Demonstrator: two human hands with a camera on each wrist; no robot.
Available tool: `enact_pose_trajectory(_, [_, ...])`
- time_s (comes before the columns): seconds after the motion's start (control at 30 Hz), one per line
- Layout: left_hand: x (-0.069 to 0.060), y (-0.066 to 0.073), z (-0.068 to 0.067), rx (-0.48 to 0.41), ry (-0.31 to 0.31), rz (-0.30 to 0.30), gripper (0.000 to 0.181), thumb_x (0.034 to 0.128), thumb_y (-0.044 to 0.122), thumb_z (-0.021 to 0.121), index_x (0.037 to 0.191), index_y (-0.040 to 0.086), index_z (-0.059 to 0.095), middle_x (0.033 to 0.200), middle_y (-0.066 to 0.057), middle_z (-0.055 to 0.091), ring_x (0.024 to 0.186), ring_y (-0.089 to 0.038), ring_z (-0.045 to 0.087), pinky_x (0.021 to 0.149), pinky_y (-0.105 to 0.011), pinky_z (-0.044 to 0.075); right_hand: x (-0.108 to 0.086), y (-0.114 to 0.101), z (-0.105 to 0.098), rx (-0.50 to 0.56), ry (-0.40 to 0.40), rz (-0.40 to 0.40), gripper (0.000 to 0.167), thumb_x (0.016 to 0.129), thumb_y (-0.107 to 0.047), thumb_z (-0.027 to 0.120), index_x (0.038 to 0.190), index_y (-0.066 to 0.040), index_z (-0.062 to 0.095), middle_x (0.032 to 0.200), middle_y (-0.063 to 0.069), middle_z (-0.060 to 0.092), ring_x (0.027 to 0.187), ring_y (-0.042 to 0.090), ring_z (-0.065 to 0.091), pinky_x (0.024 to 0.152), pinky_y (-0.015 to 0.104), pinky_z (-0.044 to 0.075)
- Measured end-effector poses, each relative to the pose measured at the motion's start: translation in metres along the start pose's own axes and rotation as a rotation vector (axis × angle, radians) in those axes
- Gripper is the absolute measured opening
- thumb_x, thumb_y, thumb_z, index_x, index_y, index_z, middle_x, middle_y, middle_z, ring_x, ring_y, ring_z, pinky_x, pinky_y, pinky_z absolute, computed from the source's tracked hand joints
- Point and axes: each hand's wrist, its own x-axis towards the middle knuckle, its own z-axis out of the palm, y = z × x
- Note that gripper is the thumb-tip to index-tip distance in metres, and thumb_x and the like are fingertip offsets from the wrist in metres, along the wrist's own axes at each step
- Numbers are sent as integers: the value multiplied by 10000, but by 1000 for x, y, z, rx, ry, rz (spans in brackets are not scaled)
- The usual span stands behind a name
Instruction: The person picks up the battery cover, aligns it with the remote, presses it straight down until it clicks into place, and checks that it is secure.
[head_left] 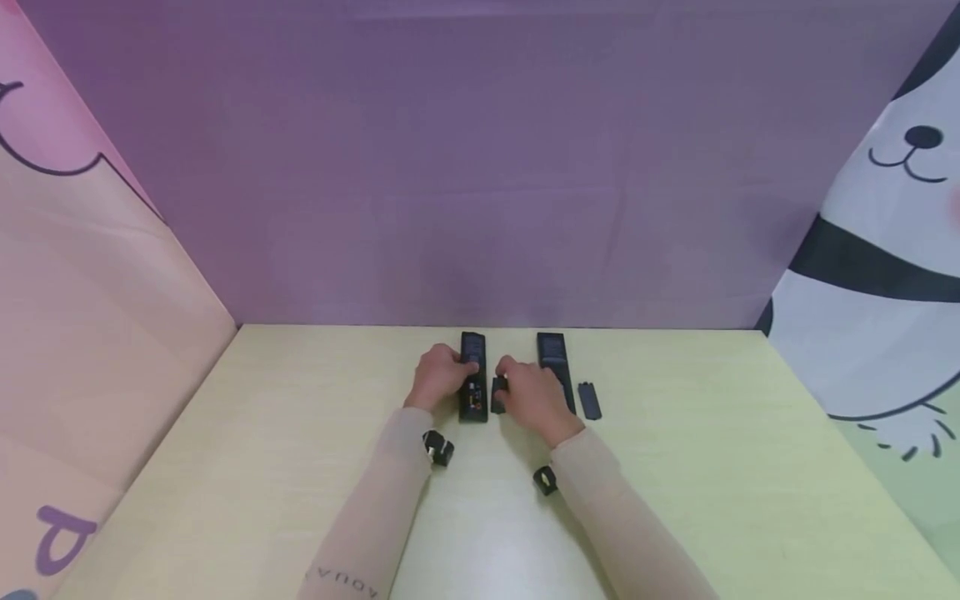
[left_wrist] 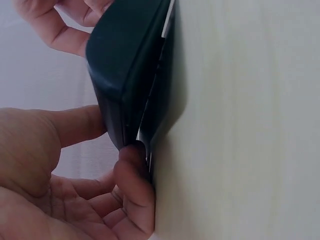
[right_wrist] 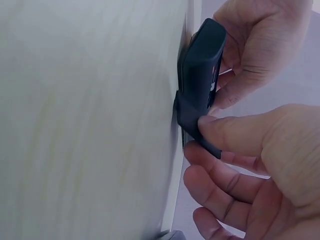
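A black remote control (head_left: 473, 343) lies back side up on the table, its battery compartment exposed with what look like batteries inside. My left hand (head_left: 437, 379) grips it from the left, thumb on top and a fingertip at its lower edge in the left wrist view. Just to its right, my right hand (head_left: 536, 398) pinches a small dark battery cover (right_wrist: 192, 117) between thumb and fingers. In the right wrist view the cover is tilted and overlaps the near side of the remote; whether they touch I cannot tell.
A second black remote control (head_left: 552, 347) lies beyond my right hand, partly hidden by it. Beside it on the right rests another dark battery cover (head_left: 589, 401). The pale table (head_left: 300, 433) ends at a purple backdrop (head_left: 480, 183).
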Motion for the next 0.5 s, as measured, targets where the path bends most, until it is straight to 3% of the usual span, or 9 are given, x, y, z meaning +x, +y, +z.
enact_pose_trajectory(0.2, [2,-1,0,-16,5,-25,340,928,283,746,1117,2,710,1069,-158,735,904,-240,652,793,-349,516,0,3,-1,52,12,9,298,954,-234,735,1227,-139,666,906,49,764,682,193,644,627,366,521])
enact_pose_trajectory(0.5, [1,0,-1,-31,7,-46,334,924,283,745,1098,3,690,1050,-160,732,845,-216,646,687,-293,500,-1,5,-2,76,18,11,258,958,-223,726,1201,-154,675,926,44,771,690,185,657,620,363,524])
